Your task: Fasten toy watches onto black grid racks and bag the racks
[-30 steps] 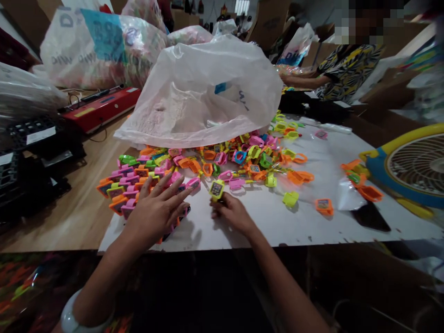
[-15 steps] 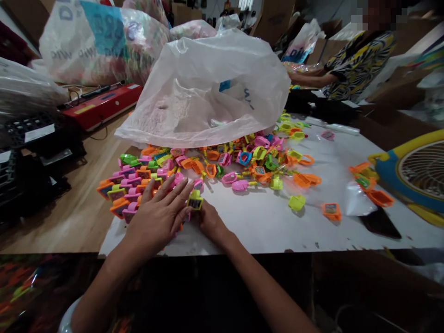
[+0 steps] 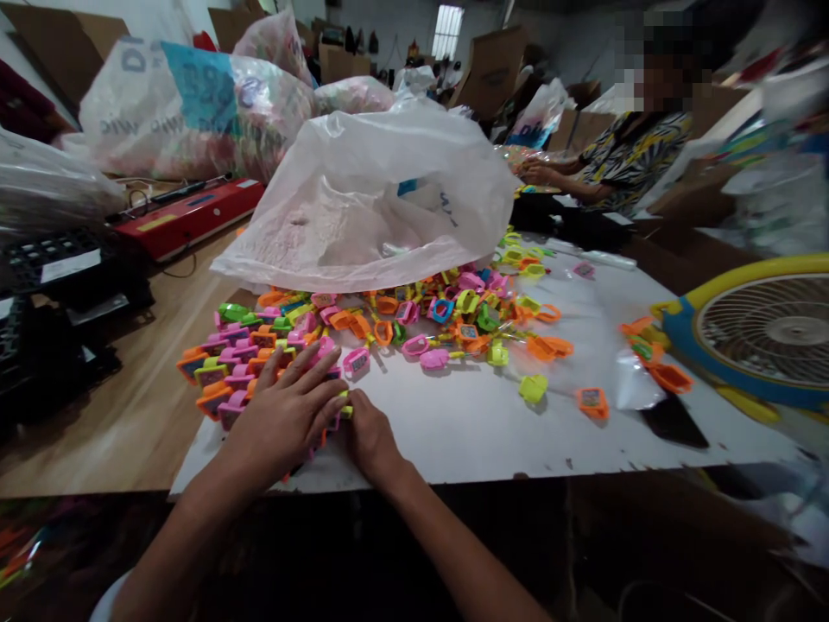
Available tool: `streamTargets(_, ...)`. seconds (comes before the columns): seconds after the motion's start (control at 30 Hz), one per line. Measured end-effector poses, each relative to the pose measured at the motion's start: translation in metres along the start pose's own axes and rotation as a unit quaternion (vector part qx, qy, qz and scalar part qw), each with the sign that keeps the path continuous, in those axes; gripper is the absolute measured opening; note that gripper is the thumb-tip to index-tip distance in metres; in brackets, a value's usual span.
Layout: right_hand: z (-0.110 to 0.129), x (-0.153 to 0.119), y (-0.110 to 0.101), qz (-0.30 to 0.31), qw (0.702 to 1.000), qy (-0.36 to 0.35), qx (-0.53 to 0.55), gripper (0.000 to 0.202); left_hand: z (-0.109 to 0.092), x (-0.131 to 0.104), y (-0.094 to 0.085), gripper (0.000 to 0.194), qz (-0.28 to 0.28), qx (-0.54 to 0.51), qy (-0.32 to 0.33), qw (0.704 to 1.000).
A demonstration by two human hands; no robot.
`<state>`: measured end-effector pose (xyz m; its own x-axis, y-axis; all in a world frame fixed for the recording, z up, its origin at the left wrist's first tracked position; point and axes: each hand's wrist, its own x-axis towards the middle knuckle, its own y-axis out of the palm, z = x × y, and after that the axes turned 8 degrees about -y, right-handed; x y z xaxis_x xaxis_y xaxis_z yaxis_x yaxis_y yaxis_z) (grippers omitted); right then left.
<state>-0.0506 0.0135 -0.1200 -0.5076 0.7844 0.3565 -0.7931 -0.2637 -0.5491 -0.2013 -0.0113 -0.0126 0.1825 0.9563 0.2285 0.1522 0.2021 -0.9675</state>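
My left hand (image 3: 285, 410) lies with fingers spread over the right part of a block of plastic toy watches (image 3: 237, 376). These stand packed in rows, pink, orange, lime and green, with picture faces toward me. My right hand (image 3: 376, 436) is closed at the near right end of the block. Its fingers pinch a lime-yellow toy watch (image 3: 347, 406), mostly hidden between both hands. Just beyond my left fingertips a pink toy watch (image 3: 356, 363) lies loose.
Behind the rows, a loose heap of toy watches (image 3: 466, 311) spreads under a big translucent bag (image 3: 389, 207). A red sealing machine (image 3: 194, 216) and black trays (image 3: 71, 285) stand left. Rightward are a phone (image 3: 673, 422), a fan (image 3: 764, 324) and a seated co-worker (image 3: 638, 160).
The lime-yellow toy watch has gone toward me, down between my hands, and shows less now. My right hand moved with it. My left hand stays on the rows; the whole view has shifted slightly.
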Motion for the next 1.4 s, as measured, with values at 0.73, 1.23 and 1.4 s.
streamTargets(0.73,-0.165,-0.02,-0.302,-0.213,0.911,0.326,-0.132,0.024,0.051,-0.011,0.049,0.047,-0.082,-0.001,0.096,0.992)
streamTargets(1.23,-0.101,0.057,-0.33,-0.253,0.939,0.203,0.115,0.063,-0.124,0.063,0.025,0.04,0.015,-0.487,-0.172,0.856)
streamTargets(1.4,-0.079,0.048,-0.311,-0.235,0.945,0.169,0.151,0.057,-0.219,0.116,0.077,0.078,0.19,-0.68,-0.236,0.667)
